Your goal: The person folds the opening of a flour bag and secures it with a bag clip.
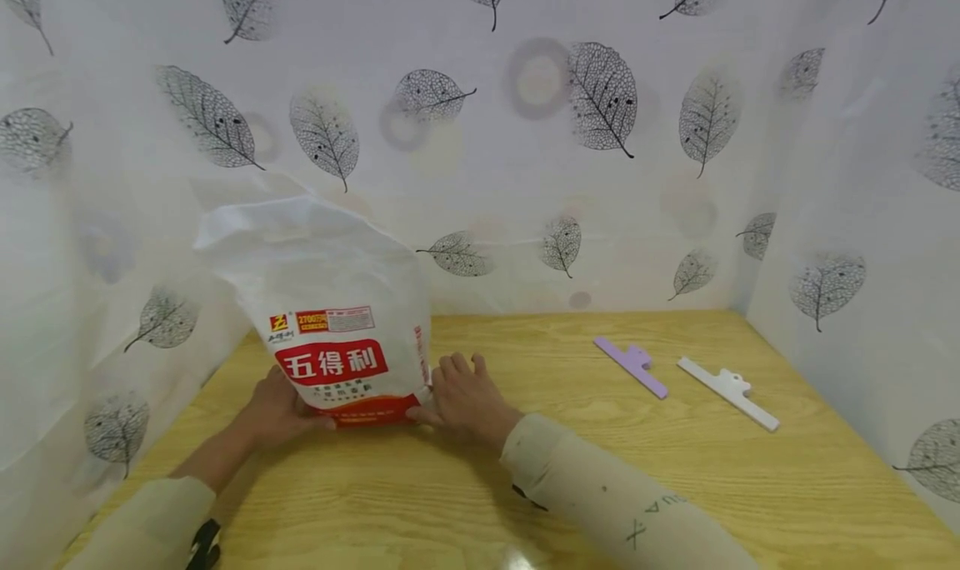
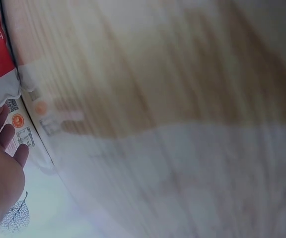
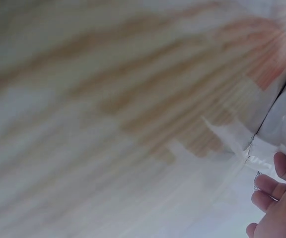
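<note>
Left hand (image 1: pixel 281 410), right hand (image 1: pixel 463 395) flat, fingers straight, pressing sides of upright white plastic flour bag with red label (image 1: pixel 330 320) on wooden counter (image 1: pixel 525 470).

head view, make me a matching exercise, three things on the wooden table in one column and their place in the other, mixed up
Things:
1. white flour bag with red label
2. purple plastic bag clip
3. white plastic bag clip

Places:
A. farthest right on the table
B. upright between the left hand and right hand
C. lying between the other two things

Pairs: 1-B, 2-C, 3-A
</note>
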Demonstrator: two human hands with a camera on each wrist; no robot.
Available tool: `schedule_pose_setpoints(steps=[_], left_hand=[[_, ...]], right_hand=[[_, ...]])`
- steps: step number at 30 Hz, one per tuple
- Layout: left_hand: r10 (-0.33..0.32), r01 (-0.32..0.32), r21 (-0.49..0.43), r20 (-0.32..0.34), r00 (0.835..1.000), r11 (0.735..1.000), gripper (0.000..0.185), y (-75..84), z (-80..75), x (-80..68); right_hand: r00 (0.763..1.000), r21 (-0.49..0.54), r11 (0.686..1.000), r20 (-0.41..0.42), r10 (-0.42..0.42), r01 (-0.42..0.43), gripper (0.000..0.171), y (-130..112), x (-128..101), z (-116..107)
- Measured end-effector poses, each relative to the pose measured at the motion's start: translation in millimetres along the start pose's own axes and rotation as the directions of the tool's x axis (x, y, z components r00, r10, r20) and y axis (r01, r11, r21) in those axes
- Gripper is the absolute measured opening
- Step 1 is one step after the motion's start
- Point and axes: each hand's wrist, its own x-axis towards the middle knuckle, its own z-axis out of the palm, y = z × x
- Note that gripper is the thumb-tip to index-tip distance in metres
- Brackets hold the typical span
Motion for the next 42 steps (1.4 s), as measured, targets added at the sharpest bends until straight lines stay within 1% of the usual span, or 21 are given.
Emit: schedule_pose_setpoints(steps=[4,10,16,19,23,27,32,35,39,42], left_hand=[[0.031,-0.031,-0.022,-0.009,0.999,0.999,0.104,1.0,1.6,2.6],[0.040,-0.040,-0.037,-0.006,0.999,0.999,0.104,0.7,3.8,3.9],[0.062,-0.062,-0.035,-0.009,0.998,0.997,0.103,1.9,5.4,4.7],[0.077,-0.077,-0.036,-0.014,0.997,0.996,0.101,4.8,6.3,5.2],[0.077,-0.078,-0.043,-0.010,0.997,0.996,0.101,10.1,6.8,4.8],[0.080,-0.080,-0.048,-0.007,0.997,0.996,0.101,14.4,7.6,4.4],[0.089,-0.090,-0.031,-0.006,0.996,0.995,0.102,16.6,9.9,6.4],[0.078,-0.078,-0.001,-0.003,0.997,0.997,0.103,18.4,11.0,7.7],[0.052,-0.052,0.043,-0.006,0.999,0.998,0.104,21.8,12.9,8.5],[0.028,-0.027,0.055,-0.008,1.000,0.998,0.104,23.7,15.5,8.8]], right_hand=[[1.000,0.030,1.000,0.012,0.001,-0.001,0.065,4,-3,-3],[1.000,0.044,0.999,0.016,-0.004,0.003,0.065,7,-6,-4],[1.000,0.016,1.000,-0.008,-0.018,0.019,0.064,10,-9,-3],[1.000,0.008,1.000,0.001,-0.015,0.015,0.064,13,-11,-4],[1.000,0.012,1.000,0.020,-0.016,0.016,0.064,16,-15,-6],[1.000,0.020,1.000,0.015,-0.023,0.023,0.062,21,-17,-4],[1.000,0.008,1.000,-0.007,-0.027,0.027,0.063,26,-20,-2],[0.999,-0.003,1.000,-0.022,-0.027,0.027,0.063,27,-21,-2],[1.000,0.004,1.000,-0.006,-0.011,0.011,0.067,29,-22,-3],[1.000,0.027,1.000,0.010,0.001,-0.002,0.069,32,-23,-1]])
